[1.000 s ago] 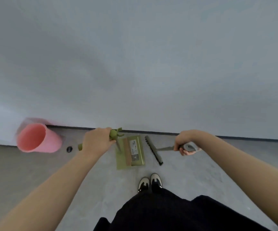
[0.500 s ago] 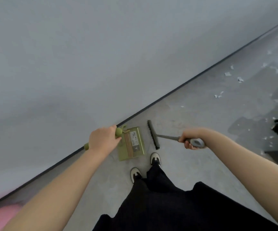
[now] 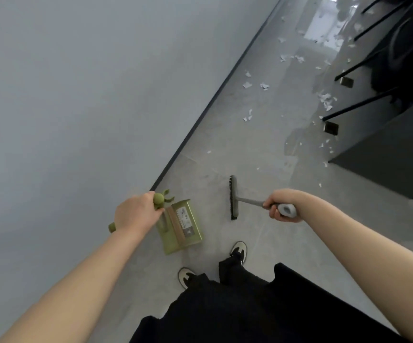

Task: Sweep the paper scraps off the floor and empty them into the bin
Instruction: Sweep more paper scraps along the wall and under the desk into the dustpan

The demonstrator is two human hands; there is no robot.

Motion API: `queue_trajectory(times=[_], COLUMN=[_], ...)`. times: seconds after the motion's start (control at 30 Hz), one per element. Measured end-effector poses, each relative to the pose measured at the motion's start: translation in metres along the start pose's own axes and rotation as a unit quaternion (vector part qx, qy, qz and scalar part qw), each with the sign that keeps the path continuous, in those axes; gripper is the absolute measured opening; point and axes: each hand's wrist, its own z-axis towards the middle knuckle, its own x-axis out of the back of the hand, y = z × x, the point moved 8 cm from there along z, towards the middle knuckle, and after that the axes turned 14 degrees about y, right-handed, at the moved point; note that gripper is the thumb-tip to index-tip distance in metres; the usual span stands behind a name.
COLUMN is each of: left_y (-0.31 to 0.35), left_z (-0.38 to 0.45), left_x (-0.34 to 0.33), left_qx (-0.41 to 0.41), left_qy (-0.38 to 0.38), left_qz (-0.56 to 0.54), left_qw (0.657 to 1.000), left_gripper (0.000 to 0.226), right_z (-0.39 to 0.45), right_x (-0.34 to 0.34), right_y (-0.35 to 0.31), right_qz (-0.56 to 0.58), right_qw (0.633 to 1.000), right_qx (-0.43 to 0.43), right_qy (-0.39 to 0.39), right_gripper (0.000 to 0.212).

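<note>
Wall [image 3: 81,100]: pale grey, fills the left half of the view, meets the floor along a dark skirting line running diagonally.
Floor [image 3: 257,149]: grey, smooth, slightly glossy toward the far end.
Dark furniture [image 3: 388,154]: black block on the right, with thin black legs [image 3: 359,105] slanting above it and small square feet resting on the floor.
Trousers [image 3: 250,308]: black, at bottom centre; two pale shoes [image 3: 239,248] with dark markings on the floor below, one ahead of the other.
Dustpan [image 3: 183,226]: olive green, long-handled, hangs just beside the wall with a label on its face; appears empty.
Broom [image 3: 234,196]: dark bristle head, grey handle, held out ahead of the feet, right of the dustpan and apart from it.
Left hand [image 3: 136,214]: curled tightly round the green dustpan handle near its top.
Right hand [image 3: 278,205]: wrapped round the grey grip at the end of the broom handle.
Paper scraps [image 3: 247,84]: white, torn, scattered on the floor well ahead of the broom, thickest near the black legs and toward the far end; none near the dustpan.
</note>
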Motion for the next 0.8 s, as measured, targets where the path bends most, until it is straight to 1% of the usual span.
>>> queue_trajectory(times=[0.07,0.23,0.37,0.47,0.57,0.8], left_y=[0.018,0.083,0.125,0.164,0.19,0.251], left_z=[0.011,0.047,0.069,0.09,0.111,0.17], left_x=[-0.001,-0.012,-0.017,-0.023,-0.025,-0.03], left_qx=[-0.008,-0.044,-0.047,-0.052,-0.054,-0.094], left_qy=[0.002,0.011,0.014,0.008,0.012,0.014], left_qz=[0.01,0.017,0.019,0.009,0.002,-0.015], left_qw=[1.0,0.999,0.999,0.999,0.998,0.995], left_gripper=[0.024,0.028,0.028,0.031,0.035,0.035], right_z=[0.007,0.031,0.049,0.061,0.069,0.093], right_x=[0.018,0.082,0.119,0.148,0.167,0.206], right_y=[0.006,0.022,0.038,0.05,0.056,0.057], right_qz=[0.021,0.052,0.104,0.169,0.217,0.288], right_qw=[1.0,0.998,0.994,0.985,0.974,0.951], right_qx=[-0.003,-0.001,-0.021,-0.042,-0.06,-0.089], right_qy=[0.009,0.04,0.025,0.004,0.007,0.072], right_gripper=[0.005,0.005,0.005,0.011,0.015,0.018])
